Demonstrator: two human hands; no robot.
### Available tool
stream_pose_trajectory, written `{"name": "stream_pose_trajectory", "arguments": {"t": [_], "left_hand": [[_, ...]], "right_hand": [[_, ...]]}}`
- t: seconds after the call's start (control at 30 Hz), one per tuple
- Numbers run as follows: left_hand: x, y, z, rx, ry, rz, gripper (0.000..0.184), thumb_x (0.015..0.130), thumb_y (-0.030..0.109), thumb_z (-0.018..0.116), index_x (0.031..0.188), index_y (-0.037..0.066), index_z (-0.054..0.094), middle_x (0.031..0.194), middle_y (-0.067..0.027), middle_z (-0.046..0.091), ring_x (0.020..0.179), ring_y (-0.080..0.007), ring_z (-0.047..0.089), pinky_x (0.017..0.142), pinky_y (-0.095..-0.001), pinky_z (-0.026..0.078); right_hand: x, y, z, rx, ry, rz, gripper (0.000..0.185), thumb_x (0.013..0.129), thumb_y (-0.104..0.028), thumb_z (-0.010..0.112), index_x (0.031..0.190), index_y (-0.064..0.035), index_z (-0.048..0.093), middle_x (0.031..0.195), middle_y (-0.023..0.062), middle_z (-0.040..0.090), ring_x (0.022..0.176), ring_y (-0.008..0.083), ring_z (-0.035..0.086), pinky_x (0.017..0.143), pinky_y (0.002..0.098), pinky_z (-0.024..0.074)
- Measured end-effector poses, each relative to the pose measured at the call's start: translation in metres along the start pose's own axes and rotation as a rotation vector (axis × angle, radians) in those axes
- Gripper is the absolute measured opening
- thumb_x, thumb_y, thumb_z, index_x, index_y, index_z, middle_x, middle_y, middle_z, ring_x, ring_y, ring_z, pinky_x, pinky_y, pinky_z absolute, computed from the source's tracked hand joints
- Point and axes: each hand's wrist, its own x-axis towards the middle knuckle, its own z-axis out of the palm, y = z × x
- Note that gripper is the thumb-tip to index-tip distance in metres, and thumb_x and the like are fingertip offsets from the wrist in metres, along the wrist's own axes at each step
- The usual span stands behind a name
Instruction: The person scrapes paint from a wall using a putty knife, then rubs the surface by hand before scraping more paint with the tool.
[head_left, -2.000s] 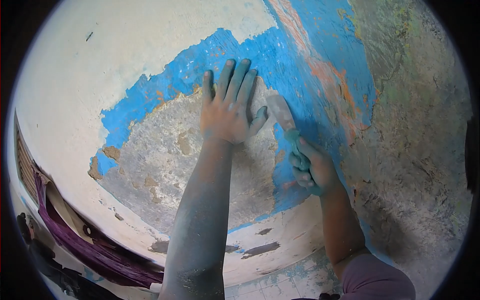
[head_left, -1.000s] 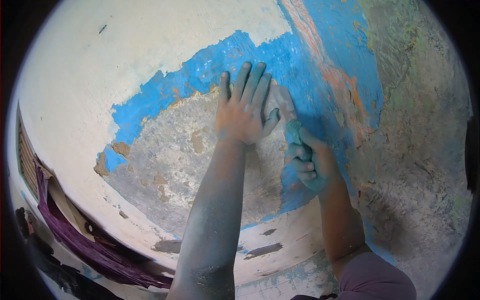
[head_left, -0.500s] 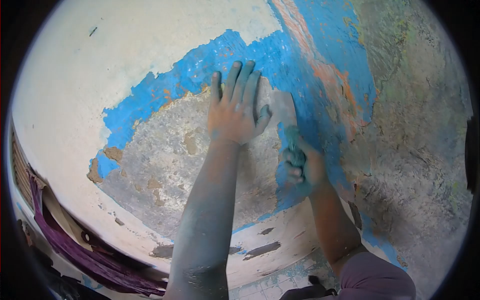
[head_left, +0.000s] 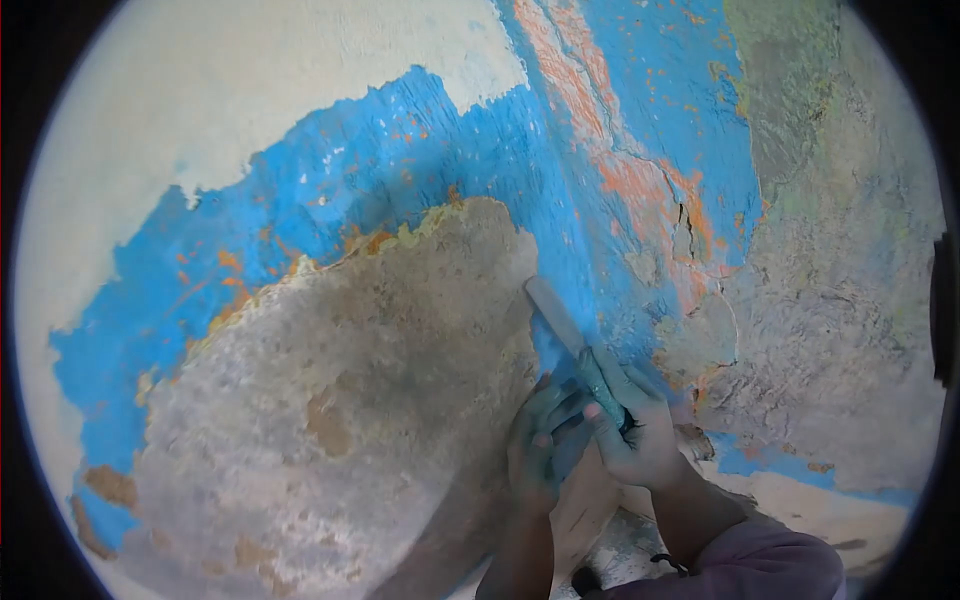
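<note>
My right hand (head_left: 632,425) is closed around the green handle of a scraper (head_left: 556,316). Its pale grey blade points up and left, over the border between blue paint and bare plaster; whether it touches the wall I cannot tell. Close beside it on the left is my left hand (head_left: 535,445), fingers bent but apart, with nothing seen in them. Its fingertips come near the right hand, and contact between the two is unclear. In front of both is the wall, with a large bare grey plaster patch (head_left: 400,330) bordered by blue paint (head_left: 330,170).
Cream paint (head_left: 240,100) with a ragged edge covers the upper left. A cracked, orange-streaked strip (head_left: 620,150) runs down toward rough grey plaster (head_left: 830,290) at right. Below the hands a bit of floor (head_left: 630,550) shows.
My left hand has left the wall, where it lay flat, and come down beside my right hand. The scraper has turned, its blade now pointing up-left. The view has shifted closer to the wall.
</note>
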Motion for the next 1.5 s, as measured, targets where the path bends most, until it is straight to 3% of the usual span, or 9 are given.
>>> {"name": "stream_pose_trajectory", "arguments": {"t": [0.1,0.33,0.4,0.47,0.77,1.1,1.27,1.3,1.5], "left_hand": [[0.03,-0.013,-0.007,-0.242,-0.307,-0.025,0.07,0.092,0.042,0.043,0.138,-0.008,0.025,0.132,-0.0248,0.042,0.122,-0.0312,0.045,0.102,-0.0434,0.036],[0.083,0.003,0.04,-0.578,-0.338,-0.127,0.065,0.091,0.037,0.046,0.139,-0.003,0.026,0.122,-0.0191,0.05,0.108,-0.0287,0.053,0.096,-0.042,0.041],[0.094,0.009,0.052,-0.573,-0.29,-0.212,0.054,0.089,0.029,0.05,0.132,0.0,0.034,0.11,-0.0162,0.056,0.1,-0.0282,0.057,0.09,-0.043,0.045],[0.105,0.007,0.062,-0.671,-0.258,-0.231,0.037,0.085,0.019,0.054,0.116,0.003,0.044,0.091,-0.0129,0.058,0.085,-0.0243,0.059,0.079,-0.0406,0.049],[0.118,-0.004,0.075,-0.911,-0.289,-0.15,0.014,0.075,0.01,0.047,0.086,0.013,0.039,0.064,-0.0061,0.044,0.06,-0.015,0.044,0.06,-0.0322,0.044],[0.121,0.008,0.09,-0.905,-0.206,-0.168,0.015,0.076,0.007,0.045,0.086,0.015,0.038,0.065,-0.0056,0.043,0.059,-0.0137,0.042,0.057,-0.029,0.042],[0.112,-0.002,0.08,-0.827,-0.173,-0.178,0.011,0.075,0.011,0.046,0.081,0.016,0.038,0.058,0.0001,0.04,0.059,-0.0132,0.04,0.06,-0.0283,0.039],[0.118,0.006,0.08,-0.823,-0.166,-0.172,0.013,0.075,0.009,0.046,0.083,0.016,0.038,0.061,-0.0023,0.041,0.06,-0.0128,0.041,0.058,-0.028,0.04],[0.11,-0.003,0.079,-0.882,-0.194,-0.208,0.013,0.075,0.006,0.044,0.084,0.013,0.038,0.064,-0.0057,0.043,0.059,-0.0139,0.043,0.057,-0.0281,0.043]], "right_hand": [[-0.001,-0.005,0.008,-0.035,0.05,-0.038,0.048,0.085,-0.005,0.055,0.131,0.0045,0.046,0.094,0.0212,0.061,0.08,0.0257,0.061,0.07,0.0295,0.047],[0.02,-0.033,0.003,-0.198,-0.005,0.094,0.04,0.09,-0.008,0.053,0.128,0.005,0.048,0.095,0.0156,0.064,0.087,0.0158,0.058,0.078,0.0289,0.0452],[0.031,-0.032,-0.001,-0.144,0.002,0.179,0.036,0.09,-0.008,0.053,0.124,0.0043,0.051,0.091,0.0144,0.065,0.084,0.0137,0.057,0.076,0.0282,0.0452],[0.043,-0.023,-0.006,-0.186,0.052,0.03,0.032,0.085,-0.008,0.057,0.116,0.0003,0.057,0.08,0.0223,0.062,0.064,0.0281,0.062,0.063,0.0343,0.0491],[0.047,-0.036,-0.023,-0.216,-0.06,0.113,0.014,0.087,-0.007,0.056,0.096,0.0018,0.062,0.059,0.0166,0.055,0.046,0.0206,0.053,0.048,0.0308,0.0413],[0.056,-0.04,-0.034,-0.224,-0.065,0.029,0.013,0.087,-0.007,0.055,0.095,0.0012,0.061,0.053,0.015,0.053,0.045,0.0213,0.056,0.046,0.0317,0.0411],[0.043,-0.029,-0.034,-0.327,-0.157,0.048,0.014,0.089,-0.005,0.049,0.095,0.0034,0.058,0.071,0.011,0.06,0.066,0.0116,0.055,0.059,0.0284,0.0423],[0.05,-0.028,-0.028,-0.313,-0.09,0.003,0.014,0.086,-0.009,0.055,0.094,0.0014,0.061,0.056,0.0171,0.054,0.047,0.0255,0.057,0.046,0.0337,0.0416],[0.047,-0.024,-0.032,-0.334,-0.071,-0.132,0.014,0.087,-0.008,0.055,0.096,0.0015,0.06,0.059,0.0182,0.055,0.048,0.0263,0.057,0.048,0.0329,0.0428]]}}
